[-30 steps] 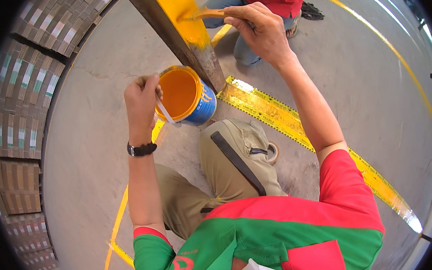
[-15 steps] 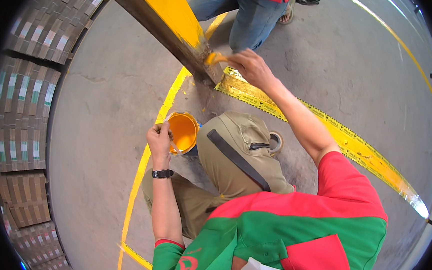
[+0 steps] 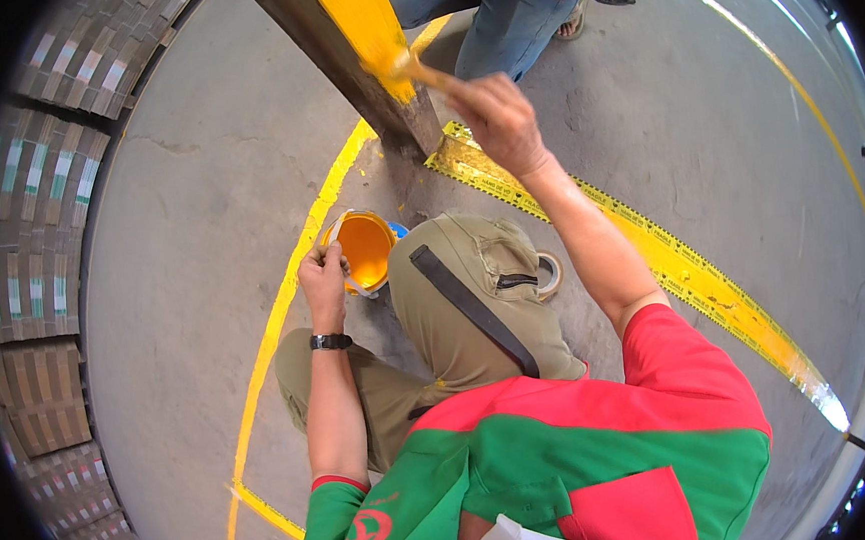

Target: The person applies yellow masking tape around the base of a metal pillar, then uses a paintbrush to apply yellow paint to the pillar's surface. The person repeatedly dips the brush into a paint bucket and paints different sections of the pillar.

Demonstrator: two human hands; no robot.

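Yellow paint, wet, on the near face of a slanted post (image 3: pixel 356 35) that meets the concrete floor (image 3: pixel 178 218) near the top of the view.

Item 1: right hand (image 3: pixel 502 115), closed in a fist round the handle of a paintbrush (image 3: pixel 418 68); bristles pressed to the lower end of the post's yellow face.

Item 2: left hand (image 3: pixel 323 278), fingers curled shut on the rim and wire handle of a paint can (image 3: pixel 363 250), orange-yellow inside, held low beside the person's raised knee (image 3: pixel 475 297). Whether the can rests on the floor cannot be told.

Item 3: painted yellow strip (image 3: pixel 694 282) running from the post's foot toward the lower right edge of the floor; a thinner yellow line (image 3: pixel 276 331) curving down the left.

Item 4: tape roll (image 3: pixel 550 274) on the floor just beside the knee.

Item 5: stacked cartons (image 3: pixel 30 248) along the floor's left edge; a second person's legs (image 3: pixel 506 24) beyond the post.

Risks, as judged: a loaded brush could drip from the post onto bare concrete; the can, gripped at one side only, could tilt and spill; the knee or trouser leg, close to the fresh strip, could smear it.
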